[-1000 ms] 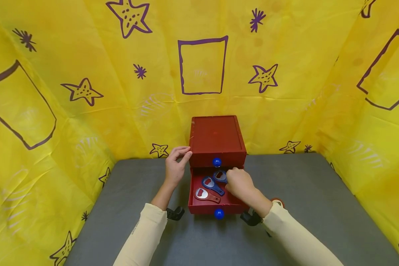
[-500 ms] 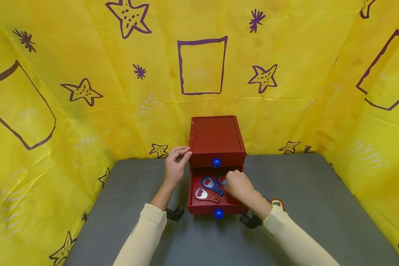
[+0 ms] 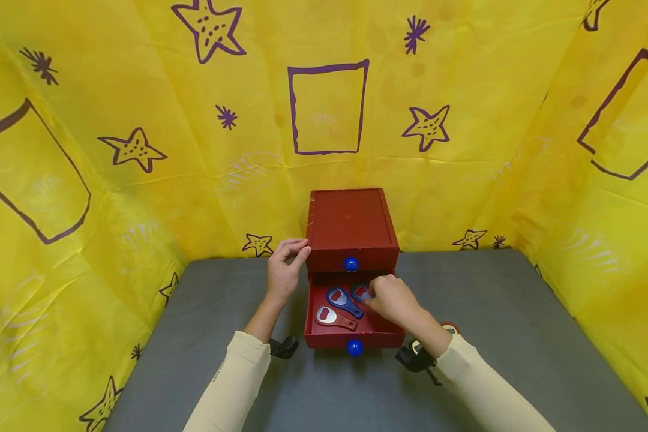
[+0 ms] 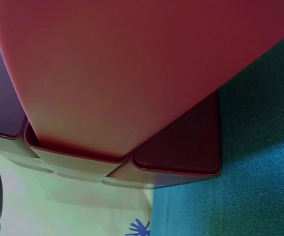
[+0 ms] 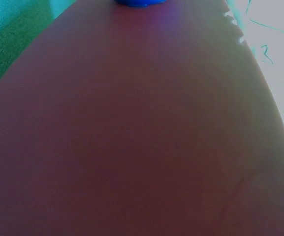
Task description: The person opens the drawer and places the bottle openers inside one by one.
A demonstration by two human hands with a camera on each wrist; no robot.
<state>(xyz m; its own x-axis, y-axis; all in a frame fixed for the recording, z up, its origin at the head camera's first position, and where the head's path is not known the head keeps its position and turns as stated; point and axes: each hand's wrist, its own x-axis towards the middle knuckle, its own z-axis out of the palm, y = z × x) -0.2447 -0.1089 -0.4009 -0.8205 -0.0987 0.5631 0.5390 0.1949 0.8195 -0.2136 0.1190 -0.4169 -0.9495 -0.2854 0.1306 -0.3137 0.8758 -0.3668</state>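
Observation:
My right hand (image 3: 395, 300) reaches into the pulled-out lower drawer (image 3: 378, 324) of a red two-drawer cabinet (image 3: 351, 219). Its curled fingers are at the handle end of a blue bottle opener (image 3: 359, 293); the hand hides that handle. Beside it in the drawer lie a second blue bottle opener (image 3: 344, 302) and a red bottle opener (image 3: 335, 318), metal heads toward the left. My left hand (image 3: 284, 273) rests its fingertips against the cabinet's left side, fingers gently bent. The left wrist view shows the red cabinet side (image 4: 107, 73); the right wrist view, the drawer front (image 5: 132, 123).
The upper drawer, with a blue knob (image 3: 351, 264), is shut. Another blue knob (image 3: 354, 348) is on the lower drawer's front. Partly hidden by my right wrist, a red-rimmed round item (image 3: 451, 327) lies on the grey table (image 3: 497, 336). Yellow patterned cloth (image 3: 237, 198) surrounds the table.
The blue opener at my right hand shifted slightly toward the drawer's front, then stayed in place. My right hand has since moved a little to the right. My left hand holds its position.

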